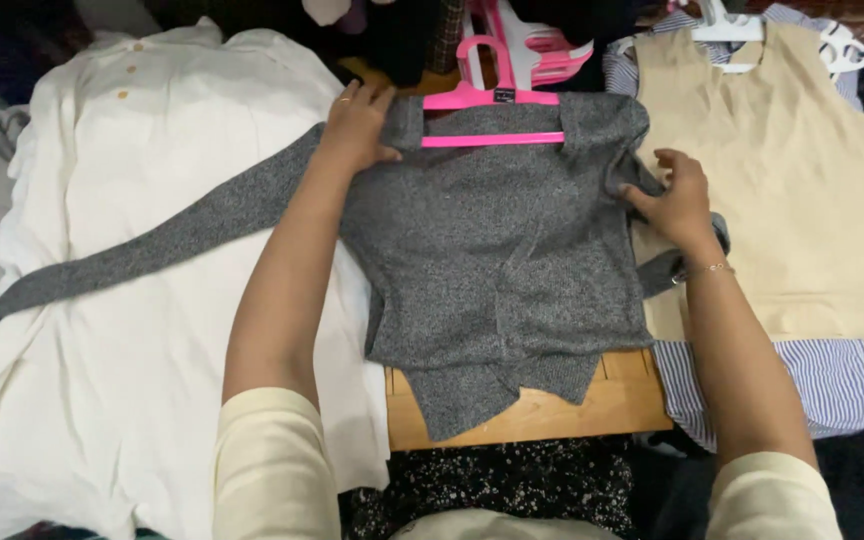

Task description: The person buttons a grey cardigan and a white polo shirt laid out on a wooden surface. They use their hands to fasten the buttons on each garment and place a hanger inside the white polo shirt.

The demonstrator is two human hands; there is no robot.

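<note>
- Nearest the camera: two cream sleeve cuffs at the bottom edge, bare forearms reaching away over the work.
- Below the garment, a strip of pale wooden board shows; a dark speckled fabric lies under its near edge.
- Centre: a grey marled knit sweater lies flat, front down or up I cannot tell, hem toward the person, neck away. Long axis of the body runs near to far.
- One long grey sleeve trails out to the left across a white shirt; the other sleeve is folded in at the right.
- Left hand rests on the left shoulder of the sweater, fingers together and pressing flat, thumb tucked at the fabric edge.
- Right hand sits at the right side seam, fingers spread apart, tips on the folded sleeve; not clamped.
- Both hands touch the sweater; the left is farther up.
- Pink plastic hanger sits in the neckline, hook pointing away.
- Far right: beige sleeveless top over striped blue shirt.
</note>
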